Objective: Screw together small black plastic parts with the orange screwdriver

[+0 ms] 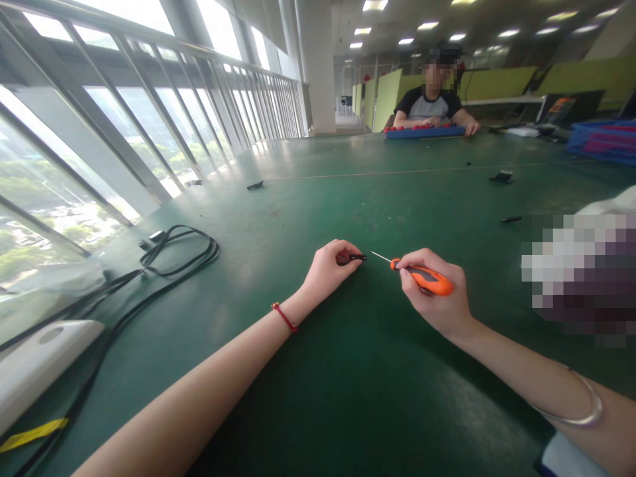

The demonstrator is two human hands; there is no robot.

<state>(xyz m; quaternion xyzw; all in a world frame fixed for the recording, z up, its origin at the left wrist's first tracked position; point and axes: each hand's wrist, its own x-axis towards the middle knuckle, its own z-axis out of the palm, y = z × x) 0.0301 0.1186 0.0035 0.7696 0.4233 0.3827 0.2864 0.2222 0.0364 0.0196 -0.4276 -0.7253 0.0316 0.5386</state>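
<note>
The left hand [330, 265] rests on the green bench [368, 397], its fingers closed around a small black part [356, 257] whose end sticks out to the right of the fingertips. The right hand [437, 301] is clenched around the orange and grey handle of a screwdriver [424, 278]. Its thin metal shaft points left at the part, and the tip stops just short of it. Nothing lies between the tip and the part, and the bench just around both hands is bare. A red cord [285, 317] circles the left wrist, and a silver bangle [579, 411] sits on the right forearm.

To the left, well apart from the hands, a black cable [179, 248] loops across the bench and runs toward a white device [34, 361] at the near corner, with a yellow strip [32, 434] beside it. Slanted window bars [149, 99] run along that side.

Farther out lie loose black bits: one [255, 185] left of centre, a chunkier one [501, 176] to the right, and a thin one [511, 218] nearer the right hand.

At the far end another person [431, 103] sits with both hands on a blue tray [424, 132] holding red pieces. Blue crates [603, 140] stand at the far right edge.
</note>
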